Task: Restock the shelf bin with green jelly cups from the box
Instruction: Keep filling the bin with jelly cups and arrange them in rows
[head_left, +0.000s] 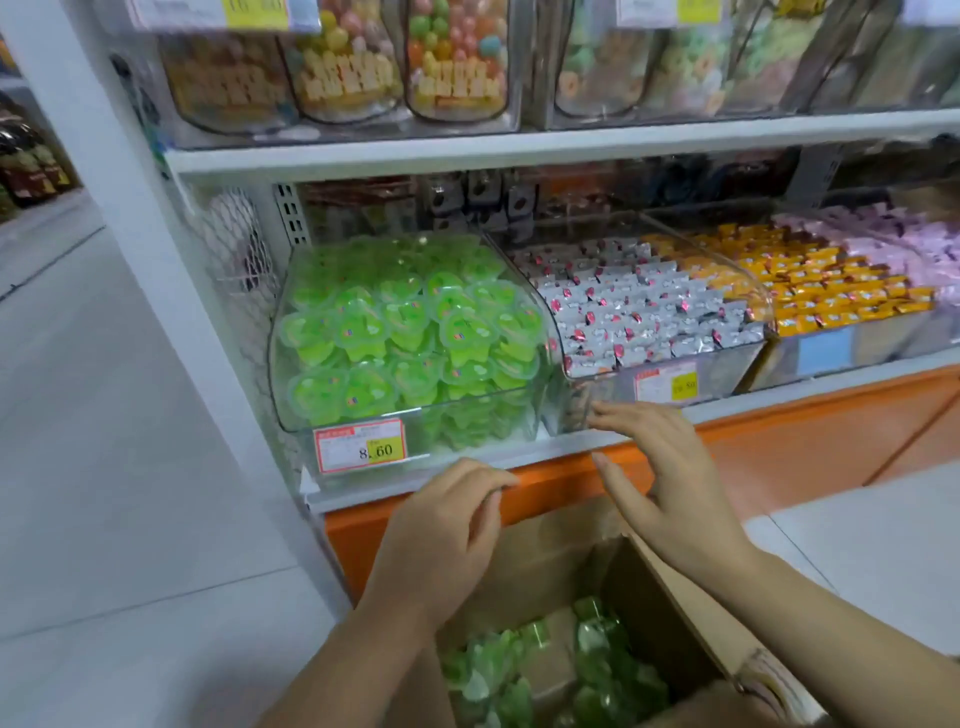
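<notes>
Both hands hover between box and bin, holding nothing. The left hand (447, 535) hangs loosely curled just under the shelf (571, 447) edge. The right hand (670, 483) is spread flat, its fingertips near the front of the neighbouring bin. Green cups (597, 670) lie in the open box (670, 608) below the wrists. The bin (283, 395) on the shelf is already heaped high with them. This looks like the gap between loads: one batch in, the next not yet picked. The next move calls for dropping both hands into the box, gathering a loose handful, and setting it toward the bin's back, since the front pile seems ready to spill.
</notes>
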